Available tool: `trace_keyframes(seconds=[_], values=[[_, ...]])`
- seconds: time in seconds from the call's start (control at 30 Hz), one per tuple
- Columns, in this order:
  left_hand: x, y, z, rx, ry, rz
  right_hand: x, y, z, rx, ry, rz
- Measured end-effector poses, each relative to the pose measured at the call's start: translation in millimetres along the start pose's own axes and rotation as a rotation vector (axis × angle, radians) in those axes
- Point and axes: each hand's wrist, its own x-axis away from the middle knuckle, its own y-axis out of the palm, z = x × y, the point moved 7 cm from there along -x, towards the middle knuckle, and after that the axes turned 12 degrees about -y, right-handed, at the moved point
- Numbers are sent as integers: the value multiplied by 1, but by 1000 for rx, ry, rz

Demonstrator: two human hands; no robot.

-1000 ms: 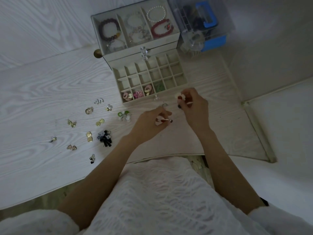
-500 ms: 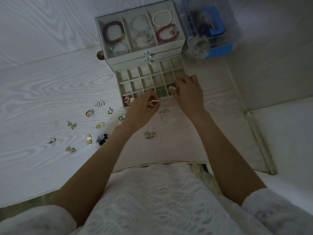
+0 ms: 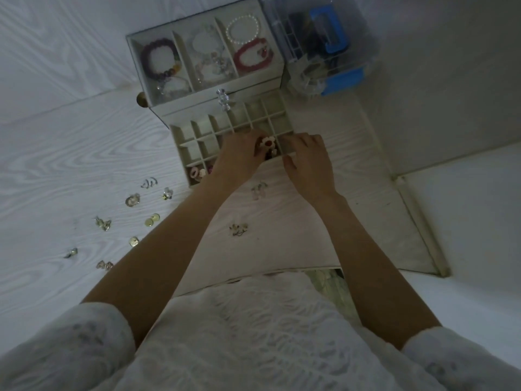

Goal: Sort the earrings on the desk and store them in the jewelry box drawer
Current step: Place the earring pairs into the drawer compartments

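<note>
The jewelry box (image 3: pixel 208 93) stands at the back of the desk with its gridded drawer (image 3: pixel 197 142) pulled out. My left hand (image 3: pixel 239 158) is over the drawer's front row and pinches a white flower earring (image 3: pixel 267 142) with a red centre. My right hand (image 3: pixel 308 162) rests on the drawer's front right corner, with its fingers bent over the compartments and its thumb apart on the front wall; I see nothing in it. Pink earrings (image 3: pixel 196 173) lie in the front left compartment. Several loose earrings (image 3: pixel 132 200) are scattered on the desk to the left, and two more pairs (image 3: pixel 238 230) lie between my forearms.
The box's top tray holds bracelets (image 3: pixel 156 62) under a clear lid. A clear plastic box with blue parts (image 3: pixel 327 43) stands right of it against the wall. The desk's right edge (image 3: pixel 417 221) runs diagonally, and its near edge meets my white top.
Both hands moved from the desk up to the drawer's front row. My left hand has carried the flower earring over the compartments, and my right hand has settled on the drawer's front right corner.
</note>
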Motion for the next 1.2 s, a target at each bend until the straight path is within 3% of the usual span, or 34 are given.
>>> trace_keyframes(seconds=[0.17, 0.37, 0.67, 0.87, 1.03, 1.2], values=[[1, 0, 4, -27, 62, 72, -5, 7, -1, 8, -26, -9], [-7, -6, -2, 85, -59, 99, -11, 8, 3, -124, 88, 17], [-1, -11, -2, 34, 47, 176, -16, 8, 2, -100, 145, 18], [1, -11, -10, 215, -105, 127, -19, 8, 5, -119, 225, 63], [3, -1, -6, 40, -73, 182, -21, 6, 1, -22, 171, 69], [14, -8, -4, -85, 110, 291, -6, 6, -6, 37, 10, 92]])
